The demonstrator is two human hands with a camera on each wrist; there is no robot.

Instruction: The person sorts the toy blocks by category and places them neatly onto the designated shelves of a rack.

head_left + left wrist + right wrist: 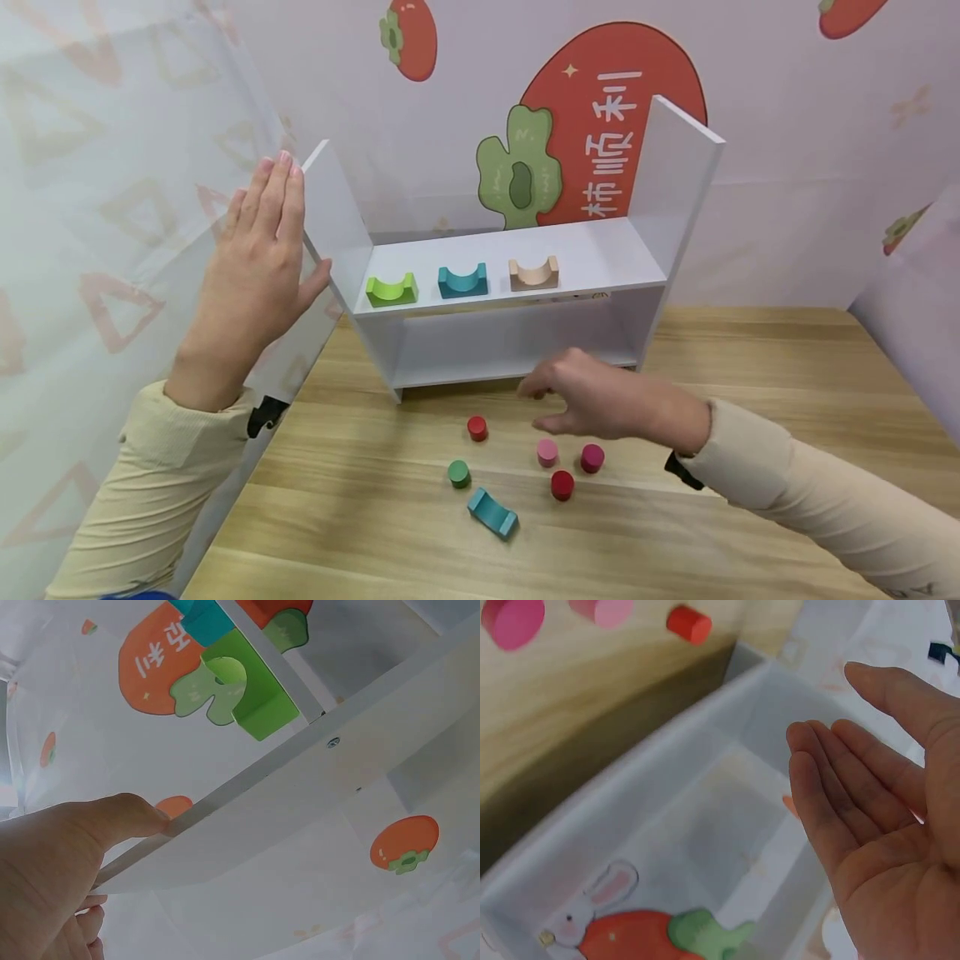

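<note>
My left hand (258,250) is at the left side panel of a white two-tier shelf (480,346). The thumb (124,817) lies on the panel's edge while the fingers are on the other side, so the hand grips it. Above the tabletop, in front of the shelf, hovers my right hand (592,392), holding nothing, with its fingers slightly bent and the thumb apart. Three blocks with scooped tops stand on the upper board: light green (392,290), teal (462,282) and plain wood (534,273).
On the wooden table (750,400) lie a second teal scooped block (492,513) and several small cylinders: green (459,474), red (477,428), another red (562,485), pink (547,452) and magenta (592,457). Patterned cloth (787,233) hangs behind the shelf.
</note>
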